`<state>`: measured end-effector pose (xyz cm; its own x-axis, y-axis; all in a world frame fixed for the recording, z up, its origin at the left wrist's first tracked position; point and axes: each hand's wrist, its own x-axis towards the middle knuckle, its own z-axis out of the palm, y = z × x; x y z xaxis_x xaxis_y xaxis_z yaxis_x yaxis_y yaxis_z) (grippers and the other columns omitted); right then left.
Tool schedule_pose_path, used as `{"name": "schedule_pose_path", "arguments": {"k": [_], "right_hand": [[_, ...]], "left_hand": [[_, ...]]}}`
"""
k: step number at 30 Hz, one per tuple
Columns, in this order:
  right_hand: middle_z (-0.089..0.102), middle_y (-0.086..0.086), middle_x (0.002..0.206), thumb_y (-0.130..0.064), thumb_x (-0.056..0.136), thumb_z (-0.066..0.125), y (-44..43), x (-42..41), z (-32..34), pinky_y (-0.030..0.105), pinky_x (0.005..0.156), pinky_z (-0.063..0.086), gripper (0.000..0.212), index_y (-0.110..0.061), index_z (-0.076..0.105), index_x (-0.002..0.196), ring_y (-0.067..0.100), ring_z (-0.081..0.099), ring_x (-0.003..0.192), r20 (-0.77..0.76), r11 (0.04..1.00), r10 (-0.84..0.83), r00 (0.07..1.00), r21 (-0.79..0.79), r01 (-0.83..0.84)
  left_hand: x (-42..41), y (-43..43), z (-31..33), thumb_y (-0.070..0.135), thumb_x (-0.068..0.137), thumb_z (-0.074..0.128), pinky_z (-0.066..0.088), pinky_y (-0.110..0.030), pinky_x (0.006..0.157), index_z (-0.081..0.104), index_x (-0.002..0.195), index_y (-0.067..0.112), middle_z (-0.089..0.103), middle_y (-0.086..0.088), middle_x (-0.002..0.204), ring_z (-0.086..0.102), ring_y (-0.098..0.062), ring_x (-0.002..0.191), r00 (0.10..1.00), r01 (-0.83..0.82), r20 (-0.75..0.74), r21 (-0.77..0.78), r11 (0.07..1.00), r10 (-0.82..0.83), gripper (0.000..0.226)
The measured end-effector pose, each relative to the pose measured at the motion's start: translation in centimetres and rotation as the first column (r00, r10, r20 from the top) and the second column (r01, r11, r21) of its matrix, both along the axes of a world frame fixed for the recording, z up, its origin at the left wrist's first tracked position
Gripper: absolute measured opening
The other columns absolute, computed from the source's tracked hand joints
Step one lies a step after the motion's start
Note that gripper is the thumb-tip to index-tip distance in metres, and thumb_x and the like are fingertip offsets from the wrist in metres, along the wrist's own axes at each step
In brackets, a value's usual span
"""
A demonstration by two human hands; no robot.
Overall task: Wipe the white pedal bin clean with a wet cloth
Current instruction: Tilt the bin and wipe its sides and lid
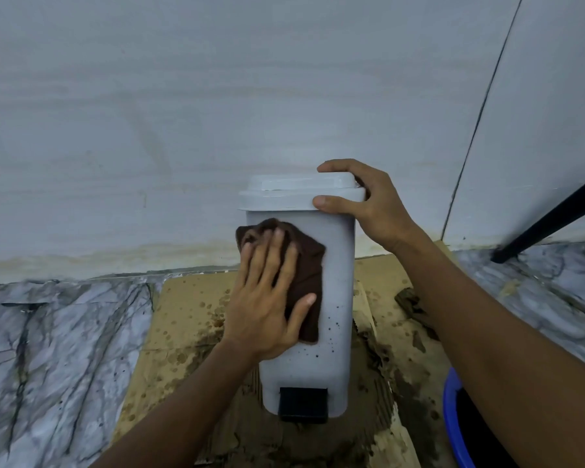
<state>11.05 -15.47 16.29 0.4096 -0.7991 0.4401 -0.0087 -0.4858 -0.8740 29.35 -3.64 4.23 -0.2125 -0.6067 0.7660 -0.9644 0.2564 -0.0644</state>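
Note:
The white pedal bin (335, 265) stands upright on wet cardboard, its lid closed and its black pedal (303, 403) facing me at the bottom. Dark specks dot its lower front. A dark brown cloth (309, 265) lies flat against the upper left of the bin's front. My left hand (267, 298) presses on the cloth with fingers spread, the thumb on the cloth's lower edge. My right hand (362, 204) grips the bin's top right corner, thumb on the front rim and fingers over the lid.
The stained cardboard (183, 319) lies on a marble-patterned floor (54, 349) against a pale wall (217, 96). A blue basin (453, 423) sits at the lower right under my right arm. A black slanted leg (547, 217) meets the floor at the far right.

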Motion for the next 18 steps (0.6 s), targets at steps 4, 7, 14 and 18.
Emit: {"name": "schedule_pose_path", "arguments": {"k": [4,7,14,18], "right_hand": [[0.067,0.002,0.119,-0.023,0.073,0.085,0.6,0.9,-0.1,0.022,0.089,0.051,0.045,-0.010,0.068,0.113,0.014,0.063,0.109,0.001,0.996,-0.028,1.000,-0.081,0.028],[0.067,0.000,0.117,-0.028,0.070,0.082,0.6,1.1,-0.1,0.023,0.091,0.049,0.047,-0.011,0.067,0.111,0.012,0.061,0.104,0.022,0.997,-0.053,0.998,-0.046,0.054],[0.066,-0.002,0.111,-0.031,0.069,0.082,0.2,0.4,-0.2,0.027,0.080,0.055,0.045,-0.016,0.068,0.109,0.008,0.061,0.094,0.042,0.999,-0.041,0.998,0.033,0.040],[0.065,-0.001,0.110,-0.029,0.068,0.084,0.4,0.6,-0.2,0.025,0.078,0.054,0.046,-0.015,0.067,0.109,0.008,0.061,0.092,0.053,0.999,-0.037,0.998,0.032,0.036]], "left_hand": [[-1.4,-0.7,1.2,0.048,0.105,0.036,0.010,-0.058,0.126,0.018,0.159,0.001,0.012,-0.024,0.168,0.006,-0.037,0.158,0.992,-0.047,-0.118,0.009,0.999,0.047,0.074],[-4.0,-1.5,2.0,0.046,0.105,0.035,0.004,-0.056,0.127,0.017,0.160,0.002,0.011,-0.023,0.168,0.005,-0.036,0.158,0.990,-0.099,-0.103,0.031,0.995,0.101,0.073],[-2.3,0.6,-1.5,0.045,0.107,0.036,0.005,-0.049,0.128,0.017,0.163,0.011,0.007,-0.012,0.172,0.012,-0.029,0.158,0.951,0.124,0.269,0.132,0.983,-0.156,0.068],[1.2,1.1,-1.6,0.052,0.104,0.038,0.006,-0.049,0.128,0.018,0.160,0.007,0.008,-0.013,0.170,0.008,-0.031,0.159,0.992,0.042,0.119,0.057,0.998,-0.048,0.075]]}}
